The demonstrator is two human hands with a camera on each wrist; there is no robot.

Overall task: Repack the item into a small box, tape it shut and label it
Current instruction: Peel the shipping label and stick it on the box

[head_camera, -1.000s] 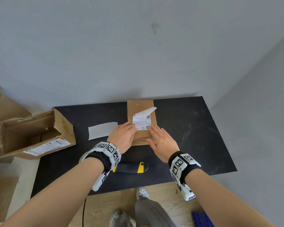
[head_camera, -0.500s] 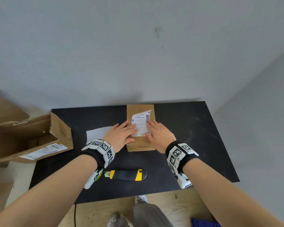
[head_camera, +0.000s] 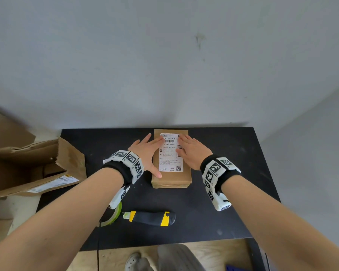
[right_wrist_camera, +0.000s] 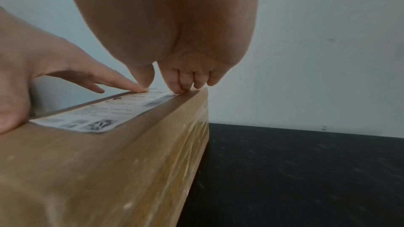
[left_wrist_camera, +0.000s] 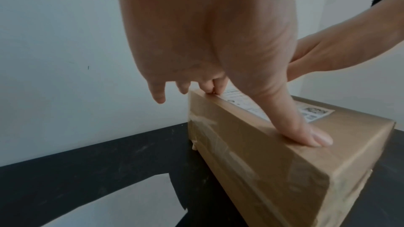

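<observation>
A small brown box (head_camera: pixel 172 178) wrapped in clear tape stands on the black table (head_camera: pixel 233 202). A white shipping label (head_camera: pixel 169 153) lies flat on its top. My left hand (head_camera: pixel 147 151) rests flat on the label's left side, thumb down at the box's near left edge. My right hand (head_camera: pixel 192 151) presses flat on the label's right side, fingertips at its far end. The left wrist view shows the box (left_wrist_camera: pixel 273 161) with my thumb on its top edge. In the right wrist view, fingertips of both hands touch the far end of the label (right_wrist_camera: pixel 104 115).
A yellow-and-black utility knife (head_camera: pixel 151 218) and a roll of clear tape (head_camera: pixel 112 216) lie near the front of the table. A white backing sheet (left_wrist_camera: pixel 113 201) lies left of the box. A large open cardboard box (head_camera: pixel 31 169) sits at the table's left end.
The label's lifted far corner has been smoothed down flat. Both hands have slid forward along the label toward the far end of the box.
</observation>
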